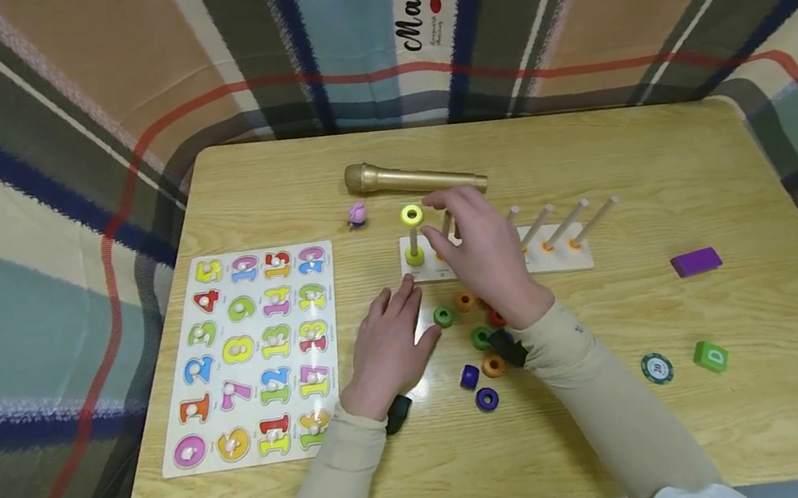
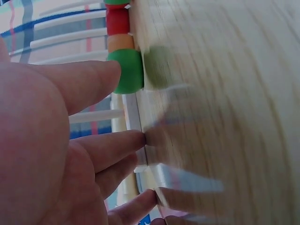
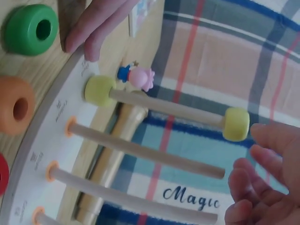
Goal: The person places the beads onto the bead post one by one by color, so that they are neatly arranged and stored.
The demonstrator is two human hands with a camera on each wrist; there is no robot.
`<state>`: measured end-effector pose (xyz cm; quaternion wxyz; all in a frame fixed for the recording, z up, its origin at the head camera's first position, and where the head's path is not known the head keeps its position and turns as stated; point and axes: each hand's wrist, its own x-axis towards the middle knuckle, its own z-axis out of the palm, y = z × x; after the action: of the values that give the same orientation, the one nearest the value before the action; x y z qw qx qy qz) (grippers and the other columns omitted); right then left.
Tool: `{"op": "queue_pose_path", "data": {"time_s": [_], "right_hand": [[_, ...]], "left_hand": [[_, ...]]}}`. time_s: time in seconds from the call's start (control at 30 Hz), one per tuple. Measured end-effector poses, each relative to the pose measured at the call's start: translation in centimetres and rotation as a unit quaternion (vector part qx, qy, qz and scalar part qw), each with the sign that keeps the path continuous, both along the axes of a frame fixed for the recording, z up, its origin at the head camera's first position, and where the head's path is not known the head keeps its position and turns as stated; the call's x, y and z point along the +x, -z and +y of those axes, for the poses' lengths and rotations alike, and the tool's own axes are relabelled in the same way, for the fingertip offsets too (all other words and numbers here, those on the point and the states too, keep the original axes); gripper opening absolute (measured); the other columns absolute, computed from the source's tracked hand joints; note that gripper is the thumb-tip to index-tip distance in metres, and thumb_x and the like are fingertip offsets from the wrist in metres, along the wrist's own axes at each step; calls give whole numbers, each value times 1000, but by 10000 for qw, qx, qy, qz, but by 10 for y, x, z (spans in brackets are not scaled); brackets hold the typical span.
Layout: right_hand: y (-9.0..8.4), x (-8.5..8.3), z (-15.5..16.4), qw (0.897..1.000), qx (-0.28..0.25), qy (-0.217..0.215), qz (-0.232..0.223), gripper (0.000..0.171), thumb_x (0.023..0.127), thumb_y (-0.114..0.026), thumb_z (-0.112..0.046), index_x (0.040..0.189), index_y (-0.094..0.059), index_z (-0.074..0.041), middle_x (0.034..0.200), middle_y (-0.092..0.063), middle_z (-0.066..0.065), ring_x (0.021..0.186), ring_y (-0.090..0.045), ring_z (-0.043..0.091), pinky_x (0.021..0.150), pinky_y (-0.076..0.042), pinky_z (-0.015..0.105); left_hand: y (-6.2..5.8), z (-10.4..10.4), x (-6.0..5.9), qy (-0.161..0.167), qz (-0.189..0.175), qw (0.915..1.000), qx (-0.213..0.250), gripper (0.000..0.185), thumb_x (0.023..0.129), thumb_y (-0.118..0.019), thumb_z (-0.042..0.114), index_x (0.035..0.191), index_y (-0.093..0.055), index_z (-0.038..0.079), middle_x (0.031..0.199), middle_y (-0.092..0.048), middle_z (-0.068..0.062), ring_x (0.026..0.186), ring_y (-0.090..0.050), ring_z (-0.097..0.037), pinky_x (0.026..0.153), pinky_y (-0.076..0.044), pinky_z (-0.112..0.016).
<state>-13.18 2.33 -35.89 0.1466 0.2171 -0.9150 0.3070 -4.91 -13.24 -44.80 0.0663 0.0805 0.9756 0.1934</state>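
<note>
A white board with upright wooden pegs [image 1: 560,261] lies near the table's middle. One yellow bead [image 3: 97,90] sits at the base of the end peg, and another yellow bead [image 3: 236,124] is at that peg's top. My right hand [image 1: 487,258] is just beside the upper bead, fingers loosely bent and a fingertip close to its edge. Fingers extended, my left hand [image 1: 390,351] rests on the table with its fingertips at the board's near left corner. Between my hands lie loose beads, among them a green bead [image 1: 443,316] and an orange bead [image 1: 464,301].
A number puzzle board [image 1: 339,324] lies at left. Behind the pegs are a gold microphone [image 1: 420,176] and a small pink figurine [image 1: 357,214]. To the right sit a purple block [image 1: 697,262], a round chip [image 1: 657,368] and a green cube [image 1: 711,357]. Blue beads [image 1: 487,399] lie nearer me.
</note>
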Motion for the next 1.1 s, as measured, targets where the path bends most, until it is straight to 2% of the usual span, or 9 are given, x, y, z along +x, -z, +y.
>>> {"op": "queue_pose_path", "data": {"time_s": [0.23, 0.37, 0.47, 0.57, 0.67, 0.73, 0.83, 0.93, 1.1], "right_hand": [[1, 0, 2, 9979, 575, -239, -194, 39, 100, -66, -22, 139, -65, -18, 125, -63, 10, 75, -63, 20, 54, -51, 34], [2, 2, 5, 9983, 494, -157, -269, 39, 101, -64, -20, 139, -63, -16, 125, -63, 10, 72, -62, 20, 51, -49, 33], [1, 6, 13, 9993, 199, -63, -321, 30, 101, -63, -18, 130, -67, -13, 121, -65, 9, 73, -61, 21, 51, -47, 32], [4, 12, 28, 9980, 163, -6, -609, 22, 101, -62, -17, 120, -71, -11, 114, -68, 7, 74, -60, 21, 54, -46, 32], [15, 20, 48, 9902, 521, -43, -1294, 21, 101, -63, -20, 117, -72, -10, 112, -70, 8, 78, -61, 22, 59, -50, 36], [28, 26, 59, 9790, 881, -87, -1837, 25, 101, -63, -23, 120, -70, -10, 115, -69, 10, 84, -64, 23, 67, -55, 40], [49, 32, 71, 9597, 1199, -69, -2539, 35, 99, -66, -28, 129, -66, -9, 120, -65, 14, 88, -64, 25, 75, -56, 44], [66, 36, 74, 9512, 1163, 33, -2860, 41, 97, -69, -31, 130, -63, -8, 115, -62, 13, 83, -59, 23, 71, -52, 40], [77, 38, 73, 9535, 949, 339, -2839, 35, 96, -69, -26, 124, -63, -7, 103, -61, 11, 75, -53, 20, 61, -43, 32]], "left_hand": [[-2, 2, 2, 1, 36, 10000, 6, 64, 100, -62, 44, 153, -48, 12, 166, -35, -2, 148, -38, -38, 114, -43, -57], [-2, 2, 1, 2, -8, 10000, 32, 64, 100, -62, 44, 153, -48, 12, 167, -35, -2, 149, -37, -38, 115, -42, -57], [-2, 2, 1, 9, -29, 10000, 31, 64, 100, -61, 44, 154, -47, 12, 167, -34, -2, 149, -36, -38, 116, -41, -57], [-4, 2, 0, 5, -71, 10000, 34, 64, 101, -59, 45, 154, -46, 12, 168, -32, -2, 150, -35, -39, 117, -40, -57], [-5, 1, 1, -3, -158, 9999, 41, 64, 101, -58, 45, 155, -45, 12, 169, -30, -2, 151, -34, -39, 117, -39, -58], [-6, 1, 2, -13, -209, 9998, 66, 64, 102, -58, 45, 155, -45, 12, 169, -29, -2, 151, -33, -39, 117, -38, -58], [-7, 1, 2, -20, -242, 9997, 85, 65, 102, -58, 45, 155, -44, 12, 169, -28, -2, 152, -32, -40, 118, -37, -58], [-7, 2, 1, -44, -272, 9996, 91, 65, 101, -58, 46, 156, -44, 12, 170, -27, -2, 152, -31, -40, 119, -36, -58], [-8, 4, 0, -58, -342, 9993, 165, 65, 101, -58, 45, 156, -44, 12, 170, -27, -2, 152, -30, -39, 120, -35, -58]]}}
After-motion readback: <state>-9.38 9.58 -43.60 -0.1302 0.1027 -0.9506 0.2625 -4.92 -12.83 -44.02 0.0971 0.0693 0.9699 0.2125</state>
